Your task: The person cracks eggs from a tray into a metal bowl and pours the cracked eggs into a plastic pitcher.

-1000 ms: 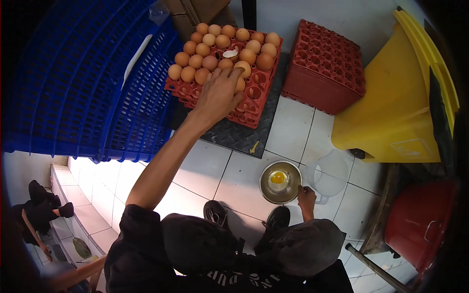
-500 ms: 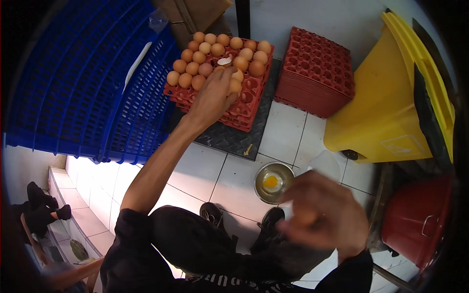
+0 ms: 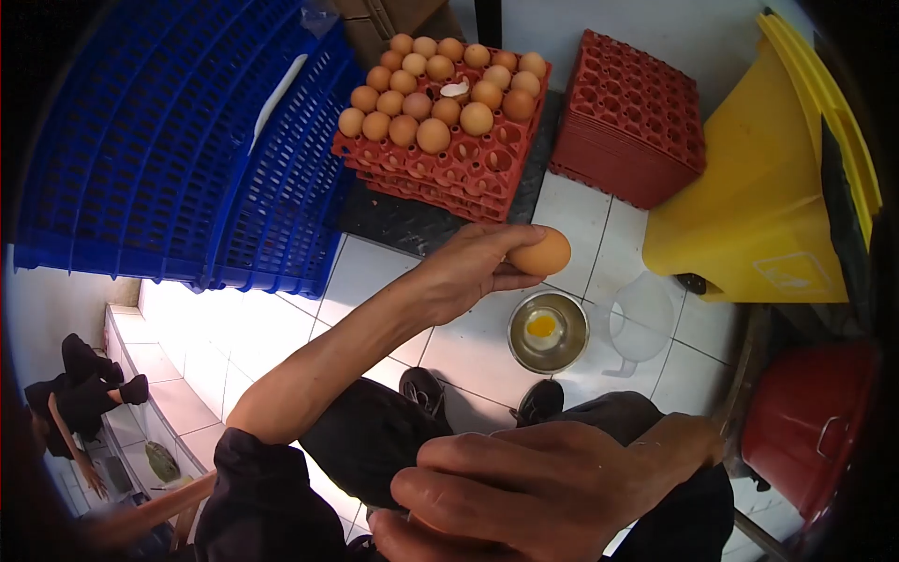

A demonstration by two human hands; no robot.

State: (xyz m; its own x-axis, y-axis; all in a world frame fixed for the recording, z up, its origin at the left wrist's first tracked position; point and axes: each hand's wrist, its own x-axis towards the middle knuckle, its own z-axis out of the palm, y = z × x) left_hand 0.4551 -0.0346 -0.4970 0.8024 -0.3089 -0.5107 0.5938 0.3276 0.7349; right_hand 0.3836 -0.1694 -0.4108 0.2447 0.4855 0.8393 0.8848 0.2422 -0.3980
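My left hand grips a brown egg between thumb and fingers, above and just behind a steel bowl on the floor. Inside the bowl lies a raw egg yolk in clear white. My right hand is close to the camera with its fingers curled; what they hold, if anything, is hidden. Beyond my left hand, a stack of red egg trays carries several rows of brown eggs. A broken eggshell sits among them, and some front-right cups hold no egg.
A clear plastic jug stands right of the bowl. Stacked red trays, a yellow bin and a red tub are on the right. Blue crates rise at left. Another person's feet show far left.
My left hand has lifted an egg from the front of the tray and brought it toward the bowl. My right hand has moved down and left, closer to the camera.
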